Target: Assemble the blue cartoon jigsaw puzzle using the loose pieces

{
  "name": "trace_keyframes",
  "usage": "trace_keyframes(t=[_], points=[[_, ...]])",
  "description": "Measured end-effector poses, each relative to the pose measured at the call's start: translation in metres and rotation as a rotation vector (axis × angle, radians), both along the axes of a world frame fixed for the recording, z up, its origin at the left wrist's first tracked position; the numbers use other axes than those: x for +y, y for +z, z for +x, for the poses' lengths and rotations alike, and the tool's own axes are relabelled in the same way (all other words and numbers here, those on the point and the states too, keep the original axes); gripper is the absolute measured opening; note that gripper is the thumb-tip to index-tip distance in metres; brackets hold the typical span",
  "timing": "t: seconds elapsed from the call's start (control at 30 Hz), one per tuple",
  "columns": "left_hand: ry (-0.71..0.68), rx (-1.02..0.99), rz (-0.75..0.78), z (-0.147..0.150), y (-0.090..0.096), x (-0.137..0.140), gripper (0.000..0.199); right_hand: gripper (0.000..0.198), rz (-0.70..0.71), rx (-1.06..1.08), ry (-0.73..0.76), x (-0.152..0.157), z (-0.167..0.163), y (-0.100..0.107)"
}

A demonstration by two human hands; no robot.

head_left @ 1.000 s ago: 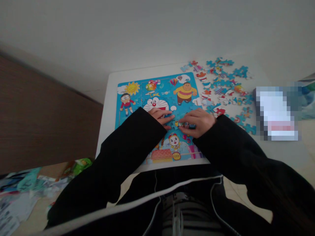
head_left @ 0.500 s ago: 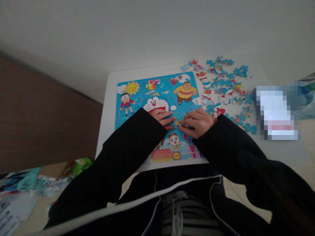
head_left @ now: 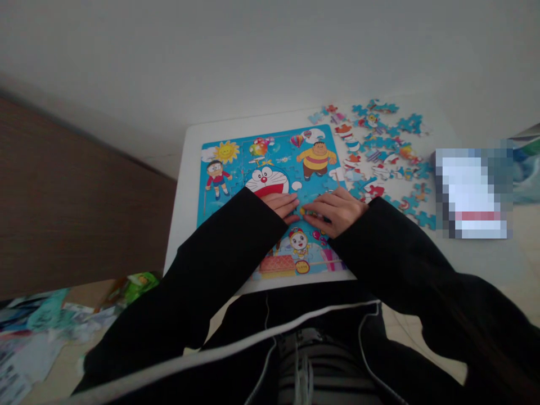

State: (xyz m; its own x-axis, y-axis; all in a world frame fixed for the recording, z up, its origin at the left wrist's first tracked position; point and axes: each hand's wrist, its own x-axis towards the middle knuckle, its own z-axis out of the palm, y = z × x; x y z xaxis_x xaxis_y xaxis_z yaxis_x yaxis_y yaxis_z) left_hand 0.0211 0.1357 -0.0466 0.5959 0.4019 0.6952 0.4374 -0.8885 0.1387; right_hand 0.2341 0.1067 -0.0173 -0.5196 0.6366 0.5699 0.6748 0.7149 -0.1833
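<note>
Head view: we see a white table with a cartoon jigsaw puzzle board lying flat on it, mostly blue, showing a sun, balloons and several drawn figures. Both hands rest on the board near its middle, below the large round blue-and-white figure. The left hand lies palm down with fingers extended flat and close together, pointing to the right and pressing on the puzzle surface. The right hand lies palm down too, fingers stretched toward the left and held loosely together, flat on the board. The fingertips of the two hands nearly meet over a small puzzle piece with a yellow spot, which sits in the picture between them; we cannot tell whether the piece is fully seated or whether either hand pinches it. Both arms wear black sleeves that cover the lower left part of the board. To the right of the board, a scatter of loose puzzle pieces lies on the table, mostly blue with red and white bits, some touching the board's right edge. Further right sits a blurred-out object. At lower left, below the table, papers lie on the floor.
</note>
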Motion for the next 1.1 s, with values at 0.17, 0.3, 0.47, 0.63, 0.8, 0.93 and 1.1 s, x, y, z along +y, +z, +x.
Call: trace_keyframes(t=[0.17, 0.3, 0.47, 0.63, 0.8, 0.93, 1.1], points=[[0.008, 0.065, -0.066, -0.006, 0.012, -0.005, 0.032, 0.020, 0.025, 0.024, -0.017, -0.002, -0.003, -0.001], [0.005, 0.115, -0.088, -0.006, 0.015, -0.005, 0.031, 0.017, 0.064, 0.014, -0.021, -0.003, -0.004, 0.002], [0.026, 0.115, -0.145, -0.006, 0.018, -0.007, 0.030, 0.021, 0.036, -0.097, -0.031, -0.004, -0.003, 0.004], [0.032, 0.158, -0.220, -0.006, 0.020, -0.009, 0.029, 0.028, -0.085, -0.170, -0.048, -0.004, -0.002, 0.008], [-0.009, 0.124, -0.242, -0.010, 0.019, -0.006, 0.033, 0.026, -0.115, -0.180, -0.006, -0.002, -0.002, 0.008], [-0.006, 0.124, -0.224, -0.010, 0.016, -0.006, 0.033, 0.026, -0.154, -0.119, 0.014, 0.000, -0.004, -0.003], [0.020, 0.103, -0.213, -0.010, 0.010, -0.008, 0.028, 0.026, -0.115, -0.019, 0.023, 0.002, 0.004, 0.003]])
